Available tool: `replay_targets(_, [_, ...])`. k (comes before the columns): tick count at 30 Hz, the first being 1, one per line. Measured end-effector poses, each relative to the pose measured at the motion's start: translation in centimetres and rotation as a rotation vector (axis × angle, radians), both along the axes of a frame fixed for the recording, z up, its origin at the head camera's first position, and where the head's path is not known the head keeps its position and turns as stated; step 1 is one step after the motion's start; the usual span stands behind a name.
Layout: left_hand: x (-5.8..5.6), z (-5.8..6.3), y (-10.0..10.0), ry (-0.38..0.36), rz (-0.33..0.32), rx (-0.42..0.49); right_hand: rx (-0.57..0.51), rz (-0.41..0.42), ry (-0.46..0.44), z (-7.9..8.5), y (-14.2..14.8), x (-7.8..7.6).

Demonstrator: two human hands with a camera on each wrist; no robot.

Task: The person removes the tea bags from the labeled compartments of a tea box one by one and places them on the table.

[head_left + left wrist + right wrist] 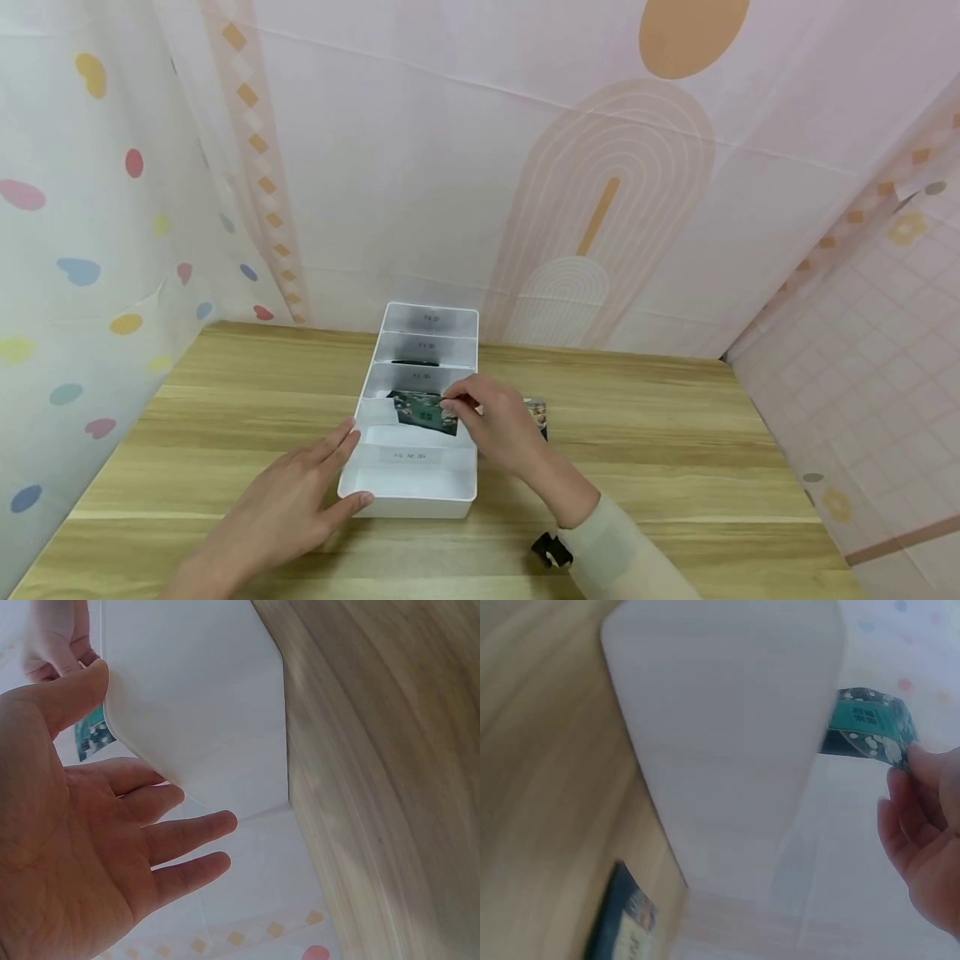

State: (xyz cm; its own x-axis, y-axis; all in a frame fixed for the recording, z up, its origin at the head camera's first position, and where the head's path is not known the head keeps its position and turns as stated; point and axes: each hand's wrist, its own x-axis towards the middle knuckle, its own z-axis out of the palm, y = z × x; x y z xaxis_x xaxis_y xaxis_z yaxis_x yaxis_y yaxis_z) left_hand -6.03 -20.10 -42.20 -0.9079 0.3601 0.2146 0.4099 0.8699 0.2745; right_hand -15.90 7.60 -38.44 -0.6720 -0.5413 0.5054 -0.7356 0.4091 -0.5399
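A long white box point(420, 507), split by dividers into several labelled compartments, stands on the table. My right hand point(500, 423) pinches a dark green printed card point(425, 412) by its right end, over the box's middle compartments. The right wrist view shows the card point(871, 724) slightly bent, with pale lettering on a green band and thumb and fingers at its edge. At the box's near left corner, my left hand point(300, 483) rests its spread fingers and thumb against the rim. The left wrist view shows the left hand's point(90, 832) palm and mostly straight fingers beside the outer wall.
Partly hidden behind the right hand, another printed card point(538, 414) lies on the wooden table point(660, 467) right of the box. A dark card edge point(416, 362) shows in a farther compartment. Patterned cloth point(405, 183) hangs behind and at both sides.
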Motion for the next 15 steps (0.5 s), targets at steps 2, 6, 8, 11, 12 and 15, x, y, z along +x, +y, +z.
replay_targets(2, [0.0, 0.0, 0.0, -0.001, -0.001, 0.0, -0.011, -0.03, -0.005, 0.5, 0.4, -0.1])
replay_targets(6, [0.0, 0.0, 0.1, -0.01, 0.002, -0.001, -0.04, -0.073, -0.01, 1.2, 1.3, -0.7])
replay_targets(8, [0.0, 0.0, 0.1, -0.01, 0.002, -0.001, -0.055, -0.089, -0.001, 1.6, 1.8, -0.9])
replay_targets(11, [0.0, 0.0, 0.1, -0.009, 0.002, -0.001, -0.077, -0.105, 0.015, 2.0, 2.5, -1.3])
replay_targets(12, [0.0, 0.0, 0.0, -0.008, 0.001, -0.001, -0.086, -0.11, 0.016, 2.1, 2.8, -1.4])
replay_targets(15, [0.0, -0.1, 0.0, -0.002, 0.001, 0.0, -0.096, -0.123, 0.022, 2.5, 3.5, -1.7])
